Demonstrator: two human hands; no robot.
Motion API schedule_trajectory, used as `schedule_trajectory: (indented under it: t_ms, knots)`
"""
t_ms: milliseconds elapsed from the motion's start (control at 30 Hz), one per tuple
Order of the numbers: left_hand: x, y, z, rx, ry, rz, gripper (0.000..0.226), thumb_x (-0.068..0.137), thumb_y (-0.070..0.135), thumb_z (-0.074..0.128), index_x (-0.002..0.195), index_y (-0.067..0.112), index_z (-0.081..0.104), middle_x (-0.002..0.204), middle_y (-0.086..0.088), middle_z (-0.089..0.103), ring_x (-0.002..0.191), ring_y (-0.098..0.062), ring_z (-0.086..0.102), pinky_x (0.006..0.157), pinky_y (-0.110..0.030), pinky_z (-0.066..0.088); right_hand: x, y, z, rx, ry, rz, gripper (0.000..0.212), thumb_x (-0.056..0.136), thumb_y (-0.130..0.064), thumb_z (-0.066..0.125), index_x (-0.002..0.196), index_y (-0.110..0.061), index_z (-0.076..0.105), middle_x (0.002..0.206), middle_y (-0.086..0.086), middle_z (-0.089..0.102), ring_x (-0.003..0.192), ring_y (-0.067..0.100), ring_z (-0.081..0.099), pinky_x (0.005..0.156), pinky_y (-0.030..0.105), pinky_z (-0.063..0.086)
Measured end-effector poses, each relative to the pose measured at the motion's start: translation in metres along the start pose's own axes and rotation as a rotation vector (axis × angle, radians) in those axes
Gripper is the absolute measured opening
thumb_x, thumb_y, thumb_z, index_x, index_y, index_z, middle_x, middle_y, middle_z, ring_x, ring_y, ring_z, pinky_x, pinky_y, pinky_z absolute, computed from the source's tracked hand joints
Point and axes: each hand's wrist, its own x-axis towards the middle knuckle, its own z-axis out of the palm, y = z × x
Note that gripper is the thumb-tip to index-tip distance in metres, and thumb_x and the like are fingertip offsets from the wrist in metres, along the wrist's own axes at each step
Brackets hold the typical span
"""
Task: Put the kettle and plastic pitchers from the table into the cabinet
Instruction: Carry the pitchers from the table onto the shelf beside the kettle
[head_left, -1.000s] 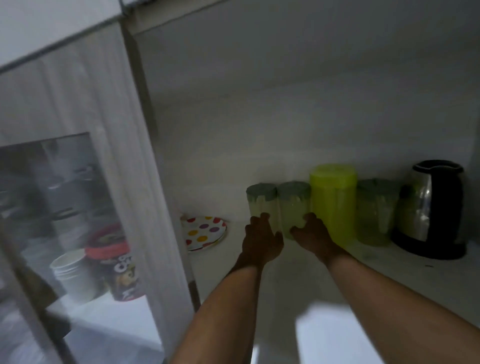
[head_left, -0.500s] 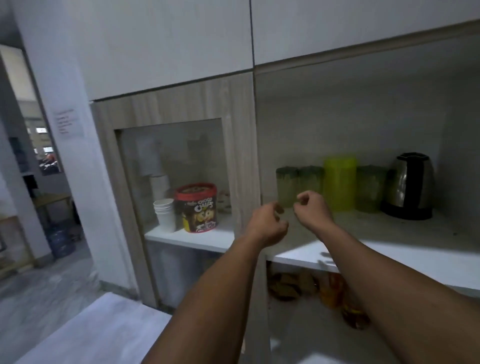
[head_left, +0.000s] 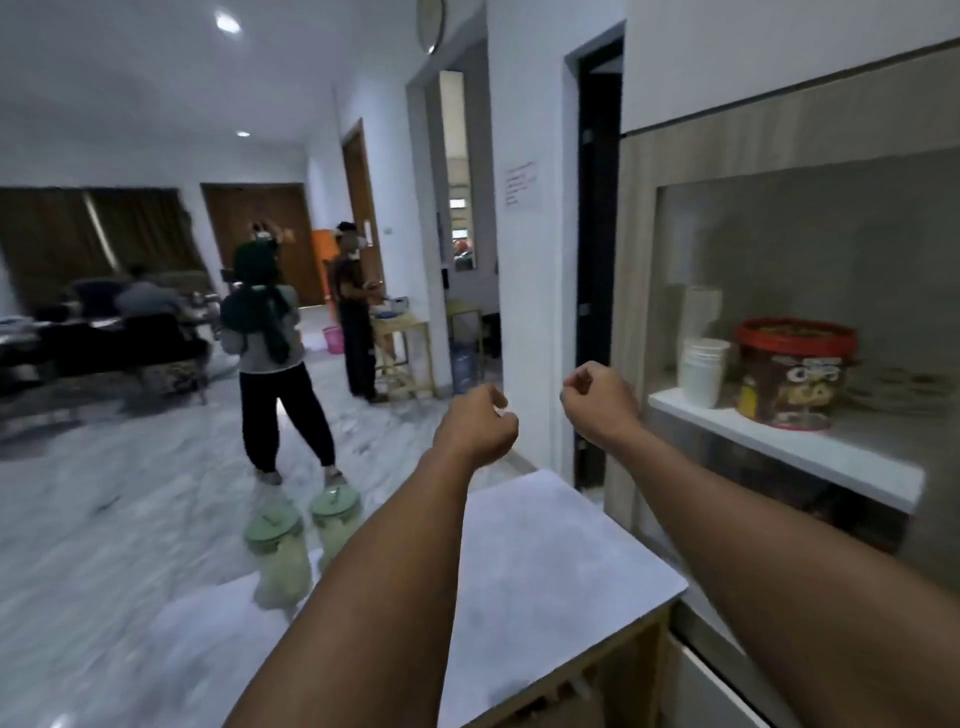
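- Cabinet of pale wood (head_left: 691, 156) stands at right; its glass-fronted shelf holds a red-lidded brown snack tub (head_left: 789, 374) beside stacked white paper cups (head_left: 702, 369).
- Left hand (head_left: 478, 427) and right hand (head_left: 597, 399), both loosely curled and holding nothing, hover above the white-topped table (head_left: 545, 561).
- Two translucent plastic pitchers with pale green lids (head_left: 304, 540) stand at the table's far-left corner (blurred); contents unclear.
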Motion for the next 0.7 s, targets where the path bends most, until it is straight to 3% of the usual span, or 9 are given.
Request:
schedule_trajectory:
  t_ms: [200, 300, 400, 567, 700]
  knots:
    - [0.009, -0.162, -0.057, 0.096, 0.239, -0.338, 0.028, 0.087, 0.033, 0.05, 0.113, 0.026, 0.058, 0.104, -0.002, 0.066, 0.087, -0.025, 0.063, 0.079, -0.041, 0.056, 0.023, -0.007, 0.182, 0.072, -0.36, 0.04, 0.027, 0.087, -0.034, 0.059, 0.104, -0.014, 0.058, 0.105, 0.008, 0.064, 0.093, 0.027, 0.06, 0.074, 0.035, 0.049]
    - [0.008, -0.235, -0.065, 0.124, 0.341, -0.532, 0.03, 0.088, 0.032, 0.052, 0.116, 0.022, 0.057, 0.106, -0.002, 0.066, 0.095, -0.026, 0.062, 0.082, -0.04, 0.054, 0.033, 0.006, 0.261, 0.064, -0.559, 0.13, 0.041, 0.087, -0.043, 0.063, 0.116, -0.015, 0.052, 0.116, 0.006, 0.057, 0.101, 0.026, 0.057, 0.082, 0.036, 0.048]
    - [0.006, -0.304, -0.06, 0.126, 0.363, -0.742, 0.044, 0.085, 0.034, 0.057, 0.125, 0.016, 0.053, 0.122, -0.008, 0.059, 0.112, -0.031, 0.058, 0.088, -0.041, 0.051, 0.035, 0.023, 0.334, 0.058, -0.723, 0.229, 0.05, 0.087, -0.045, 0.066, 0.122, -0.014, 0.05, 0.12, 0.006, 0.053, 0.104, 0.024, 0.053, 0.086, 0.035, 0.044]
    - [0.009, -0.386, -0.034, -0.118, 0.359, -1.046, 0.053, 0.089, 0.028, 0.064, 0.134, 0.005, 0.046, 0.134, -0.016, 0.056, 0.122, -0.033, 0.055, 0.086, -0.03, 0.041, 0.019, 0.052, 0.442, 0.086, -0.937, 0.388, 0.064, 0.084, -0.045, 0.066, 0.136, -0.011, 0.05, 0.136, 0.01, 0.053, 0.122, 0.029, 0.053, 0.1, 0.042, 0.047]
    - [0.028, -0.428, -0.011, -0.302, 0.381, -1.149, 0.062, 0.087, 0.03, 0.069, 0.14, 0.009, 0.045, 0.134, -0.011, 0.057, 0.12, -0.031, 0.058, 0.097, -0.032, 0.045, 0.009, 0.075, 0.504, 0.118, -0.984, 0.434, 0.064, 0.082, -0.045, 0.067, 0.134, -0.011, 0.053, 0.132, 0.009, 0.057, 0.12, 0.03, 0.057, 0.101, 0.042, 0.047]
